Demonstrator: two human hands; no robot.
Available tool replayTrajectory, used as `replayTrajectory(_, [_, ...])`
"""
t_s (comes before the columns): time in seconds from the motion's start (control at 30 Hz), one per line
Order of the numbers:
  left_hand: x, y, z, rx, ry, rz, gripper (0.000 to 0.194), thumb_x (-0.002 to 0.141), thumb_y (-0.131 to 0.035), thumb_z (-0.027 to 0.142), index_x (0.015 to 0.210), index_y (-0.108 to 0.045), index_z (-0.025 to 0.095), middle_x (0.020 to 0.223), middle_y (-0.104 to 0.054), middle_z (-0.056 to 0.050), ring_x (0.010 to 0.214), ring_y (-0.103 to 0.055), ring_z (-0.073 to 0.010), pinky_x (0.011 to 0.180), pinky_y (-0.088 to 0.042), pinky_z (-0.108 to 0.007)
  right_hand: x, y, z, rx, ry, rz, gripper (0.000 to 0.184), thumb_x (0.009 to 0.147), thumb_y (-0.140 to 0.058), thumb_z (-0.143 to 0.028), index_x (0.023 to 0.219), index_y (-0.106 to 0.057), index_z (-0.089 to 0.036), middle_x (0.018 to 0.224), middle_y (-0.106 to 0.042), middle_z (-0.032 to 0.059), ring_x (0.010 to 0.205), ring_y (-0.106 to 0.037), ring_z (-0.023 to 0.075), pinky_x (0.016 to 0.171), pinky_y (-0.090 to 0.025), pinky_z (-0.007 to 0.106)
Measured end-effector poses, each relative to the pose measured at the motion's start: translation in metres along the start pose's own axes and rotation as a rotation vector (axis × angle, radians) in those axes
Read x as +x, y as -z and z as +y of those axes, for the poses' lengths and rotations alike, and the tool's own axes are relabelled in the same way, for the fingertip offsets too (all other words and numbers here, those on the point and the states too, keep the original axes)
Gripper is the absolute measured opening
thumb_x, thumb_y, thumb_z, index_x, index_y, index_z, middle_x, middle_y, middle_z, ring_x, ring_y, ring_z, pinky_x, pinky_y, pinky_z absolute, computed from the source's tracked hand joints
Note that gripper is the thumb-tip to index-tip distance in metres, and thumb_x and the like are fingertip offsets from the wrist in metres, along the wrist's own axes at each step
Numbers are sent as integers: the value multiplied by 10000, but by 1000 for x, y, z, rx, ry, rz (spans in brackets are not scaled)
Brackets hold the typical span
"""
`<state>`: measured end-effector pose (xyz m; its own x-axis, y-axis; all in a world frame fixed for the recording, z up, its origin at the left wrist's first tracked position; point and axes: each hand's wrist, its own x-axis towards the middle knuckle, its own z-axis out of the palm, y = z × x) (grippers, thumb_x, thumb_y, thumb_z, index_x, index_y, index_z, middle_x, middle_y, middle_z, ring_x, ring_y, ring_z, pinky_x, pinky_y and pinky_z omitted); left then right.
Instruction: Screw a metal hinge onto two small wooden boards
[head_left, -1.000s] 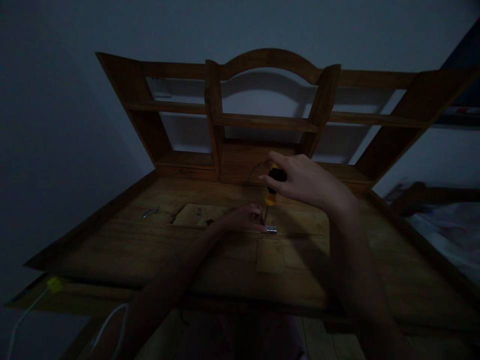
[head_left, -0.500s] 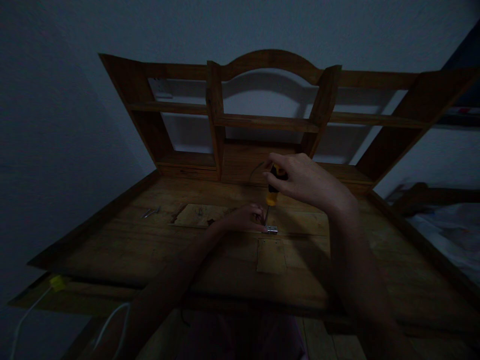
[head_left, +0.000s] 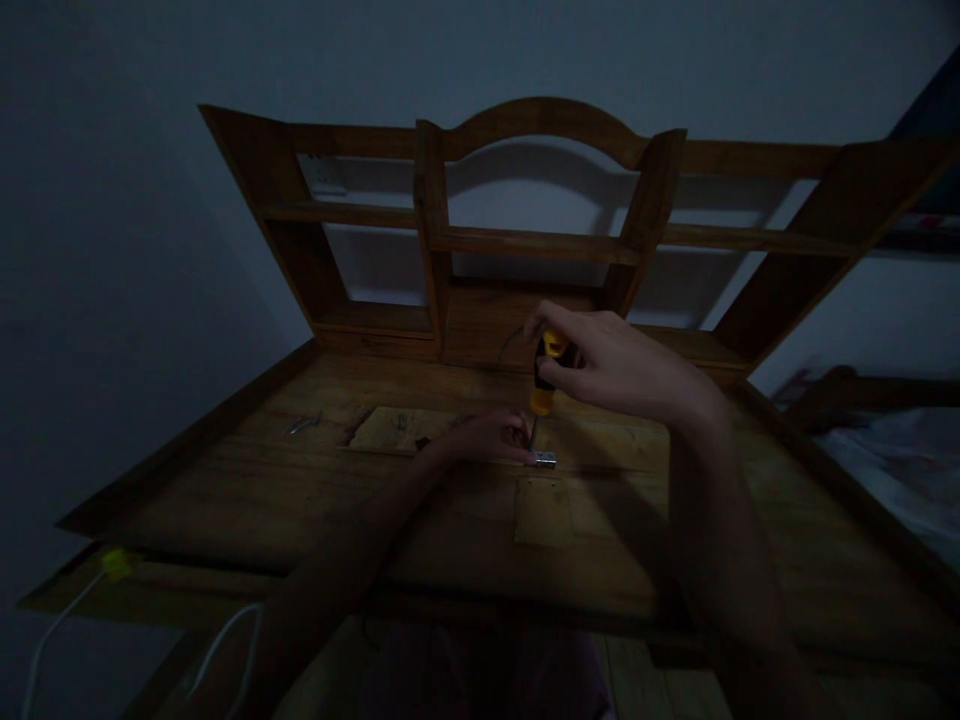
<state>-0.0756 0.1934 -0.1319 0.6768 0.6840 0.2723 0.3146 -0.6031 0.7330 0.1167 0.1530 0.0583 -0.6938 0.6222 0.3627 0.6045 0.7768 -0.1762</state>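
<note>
In dim light, my right hand (head_left: 611, 365) is closed round the black and yellow handle of a screwdriver (head_left: 545, 375), held upright with its tip down near a small shiny metal hinge (head_left: 544, 460) on the wooden desk top (head_left: 450, 500). My left hand (head_left: 491, 437) rests on the desk just left of the hinge, its fingers pinched at the screwdriver's tip and the hinge. What the left fingers grip is too small to make out.
A wooden hutch with shelves (head_left: 525, 240) rises at the back of the desk. A few small metal pieces (head_left: 304, 424) lie at the left. A lighter wooden patch (head_left: 540, 510) sits in front of the hinge. White cables (head_left: 60, 620) hang at the lower left.
My right hand has turned slightly on the screwdriver handle, so more of the yellow top shows. My left hand and the hinge stay in place.
</note>
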Motion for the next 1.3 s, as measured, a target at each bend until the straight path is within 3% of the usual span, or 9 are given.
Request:
replayTrajectory(0.13, [0,0,-2,12,-1,2,221,758,-796,337,863,-712,161,950,-657,-52,928,-610,-184,841,-460,-288,0,0,2,-14,26,13,157,935,-514,-292,1047,-582,-206,847,-642,8,769,-595,170,666,-351,268])
replayTrajectory(0.33, [0,-1,-10,2,-3,-2,266,746,-800,391,861,-715,167,933,-648,-44,890,-607,-175,811,-463,-282,2,-5,8,-127,-61,57,333,954,-507,-500,1040,-612,-196,887,-666,50,819,-623,214,705,-378,297])
replayTrajectory(0.47, [-1,-1,-8,4,8,-5,260,742,-805,391,843,-718,169,915,-652,-41,892,-606,-178,801,-457,-279,1,-2,6,-78,-47,18,301,923,-528,-357,1160,-601,-186,1068,-674,66,975,-617,233,806,-401,308])
replayTrajectory(0.57, [0,-1,-7,-24,16,-4,263,749,-801,383,862,-716,161,923,-654,-45,892,-609,-179,789,-460,-277,-1,0,3,-39,-18,-2,329,908,-514,-262,1224,-578,-194,1103,-669,48,969,-615,211,787,-403,287])
replayTrajectory(0.7, [1,-1,-10,-19,-9,-18,268,749,-801,383,849,-710,151,917,-648,-49,893,-606,-178,799,-457,-279,-1,-2,4,-80,-15,16,255,961,-499,-349,1147,-589,-200,982,-677,44,891,-624,209,729,-393,286])
replayTrajectory(0.87, [1,-1,-15,-7,-23,-4,275,742,-804,402,835,-702,165,908,-646,-40,880,-599,-169,802,-450,-272,2,-8,8,-170,-102,48,380,961,-476,-519,1080,-599,-180,923,-677,81,874,-638,257,746,-408,328])
replayTrajectory(1.03, [1,0,-10,-13,-46,-18,242,755,-796,380,823,-704,166,882,-654,-34,886,-603,-175,792,-448,-273,0,-4,8,-42,-50,-12,411,905,-539,-318,1296,-536,-193,1175,-654,79,1003,-624,233,849,-424,312])
replayTrajectory(1.2, [1,0,-10,-18,-39,-14,250,756,-796,379,829,-703,159,901,-663,-41,901,-611,-179,820,-459,-285,0,-3,7,-44,-45,-4,284,946,-520,-375,1158,-601,-205,1033,-683,51,918,-632,221,774,-413,301])
replayTrajectory(1.3, [0,-1,-11,-7,-25,-16,245,758,-794,383,826,-701,166,911,-662,-42,917,-612,-183,839,-461,-294,1,-6,7,-85,-94,23,323,962,-493,-462,1089,-608,-188,952,-680,78,876,-633,240,758,-414,318])
